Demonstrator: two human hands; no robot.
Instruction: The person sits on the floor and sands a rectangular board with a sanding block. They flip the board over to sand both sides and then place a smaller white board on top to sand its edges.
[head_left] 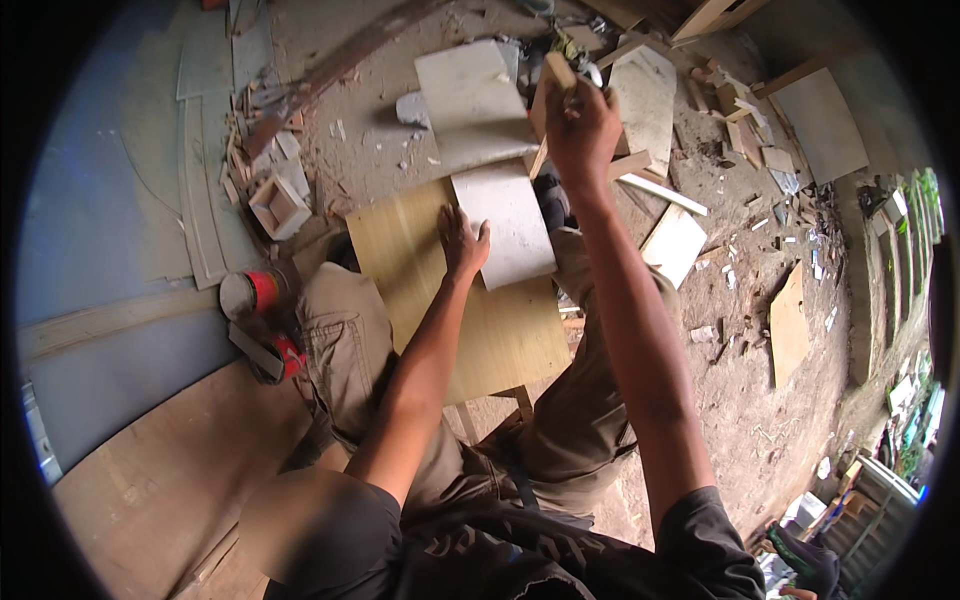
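At the far left, a round can with a red and black band (pixel 262 290) stands just beside the person's left knee, and another red container (pixel 268 350) is close by it. Slightly farther right and beyond them, a small open box of pale wood (pixel 280 207) lies by a heap of wood scraps (pixel 240 185). Next comes a square yellow-brown wooden worktop (pixel 405 290), set between the knees, with wooden legs showing under its near edge. The left hand (pixel 463 245) lies spread with nothing gripped, its fingers on the worktop and its thumb over the left edge of a white rectangular sheet (pixel 512 225). That sheet lies flat on the worktop's far right part and reaches past its edge. Farther right, the right hand (pixel 585 125) is raised, fingers closed around a small tan block (pixel 560 70) that sticks out above them. At the far right, a pointed light-brown board (pixel 789 325) lies on the dusty brown floor (pixel 740 370).
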